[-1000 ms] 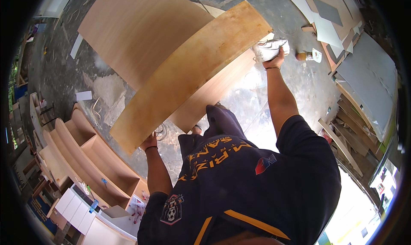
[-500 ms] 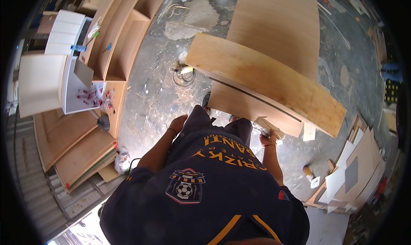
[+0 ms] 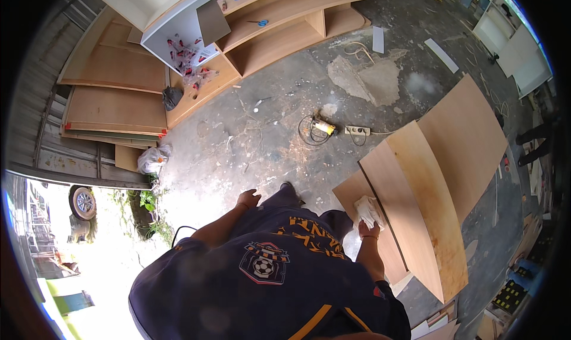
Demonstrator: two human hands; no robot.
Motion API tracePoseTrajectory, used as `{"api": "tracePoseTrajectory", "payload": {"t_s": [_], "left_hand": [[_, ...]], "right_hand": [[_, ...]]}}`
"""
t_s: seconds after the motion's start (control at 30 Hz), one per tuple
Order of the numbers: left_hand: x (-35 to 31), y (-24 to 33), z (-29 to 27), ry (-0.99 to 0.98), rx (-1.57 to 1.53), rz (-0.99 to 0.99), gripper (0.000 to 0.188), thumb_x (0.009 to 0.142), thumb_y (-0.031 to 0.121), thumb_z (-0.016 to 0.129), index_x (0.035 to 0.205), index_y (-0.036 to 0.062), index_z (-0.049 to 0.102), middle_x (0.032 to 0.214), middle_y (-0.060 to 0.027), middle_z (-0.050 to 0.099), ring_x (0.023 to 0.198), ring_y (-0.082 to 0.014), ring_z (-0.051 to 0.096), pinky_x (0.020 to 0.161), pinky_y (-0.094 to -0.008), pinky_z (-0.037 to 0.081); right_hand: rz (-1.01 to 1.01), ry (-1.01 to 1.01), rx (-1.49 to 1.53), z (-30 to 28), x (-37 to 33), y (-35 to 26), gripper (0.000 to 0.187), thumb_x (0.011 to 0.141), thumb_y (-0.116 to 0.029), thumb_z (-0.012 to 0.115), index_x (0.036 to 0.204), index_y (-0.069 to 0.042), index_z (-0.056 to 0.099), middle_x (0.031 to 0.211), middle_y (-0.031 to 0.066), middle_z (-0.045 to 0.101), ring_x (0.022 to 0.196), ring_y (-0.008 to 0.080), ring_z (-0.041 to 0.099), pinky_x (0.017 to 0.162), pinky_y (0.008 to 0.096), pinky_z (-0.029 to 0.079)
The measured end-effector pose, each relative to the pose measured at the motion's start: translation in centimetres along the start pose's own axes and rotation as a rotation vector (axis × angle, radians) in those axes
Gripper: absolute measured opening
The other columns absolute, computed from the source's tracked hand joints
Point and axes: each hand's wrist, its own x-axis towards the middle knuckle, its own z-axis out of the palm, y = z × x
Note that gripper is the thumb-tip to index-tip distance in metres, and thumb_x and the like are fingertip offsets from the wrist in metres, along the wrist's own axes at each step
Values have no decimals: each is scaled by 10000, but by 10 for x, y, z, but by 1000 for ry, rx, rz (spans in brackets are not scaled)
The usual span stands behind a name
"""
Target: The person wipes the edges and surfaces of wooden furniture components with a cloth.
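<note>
My right hand (image 3: 369,229) grips a crumpled white cloth (image 3: 367,209) against a light wood-coloured panel assembly (image 3: 385,176). A dark groove runs along this piece, and a pale board with a curved edge (image 3: 433,206) stands up from it. My left hand (image 3: 248,198) hangs beside my left thigh, holding nothing, with its fingers somewhat apart. Beyond the curved board lies a large flat wooden sheet (image 3: 467,141).
A yellow corded power tool (image 3: 324,126) and a power strip (image 3: 357,131) lie on the concrete floor ahead. A wooden shelf unit (image 3: 279,50) stands far left, near stacked panels (image 3: 116,111) and a plastic bag (image 3: 153,159). Another person's legs (image 3: 534,141) show far right.
The view has turned leftward, so the panels now sit further right and a bright opening shows at lower left. My right hand and the cloth have moved onto the panel's face.
</note>
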Motion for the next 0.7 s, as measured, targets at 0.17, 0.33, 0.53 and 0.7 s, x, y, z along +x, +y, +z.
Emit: {"api": "tracePoseTrajectory", "payload": {"t_s": [0.17, 0.33, 0.53, 0.7], "left_hand": [[-6, -35, -44, 59, -315, -82, 501, 793, 234, 593, 1228, 24, 461, 735, -84, 679, 735, -188, 659, 679, -294, 508], [-13, -67, -81, 85, -546, -173, 505, 805, 138, 576, 1254, -24, 414, 798, -161, 660, 651, -207, 663, 608, -300, 513], [12, -66, -97, 189, -851, -269, 530, 767, 113, 590, 1249, -36, 429, 827, -195, 649, 624, -211, 660, 638, -288, 512], [72, -84, -86, 196, -556, -155, 630, 755, 103, 562, 1340, 73, 329, 1177, -227, 503, 1067, -280, 504, 890, -328, 420]], "right_hand": [[-228, 38, -175, 18, -10, 19, 764, 792, -398, 555, 1381, -121, 154, 1317, 131, 342, 1099, 299, 452, 825, 447, 436], [-226, 21, -208, 46, -24, 42, 810, 801, -391, 561, 1409, -174, 72, 1377, 99, 280, 1182, 314, 397, 889, 466, 396], [-204, 12, -423, 77, -36, 97, 804, 826, -375, 548, 1418, -192, 36, 1416, 103, 227, 1261, 320, 312, 993, 479, 309], [-46, 70, -1279, 119, -42, 158, 554, 846, -294, 531, 1328, -145, 303, 1310, 104, 370, 1110, 302, 449, 912, 462, 375]]}}
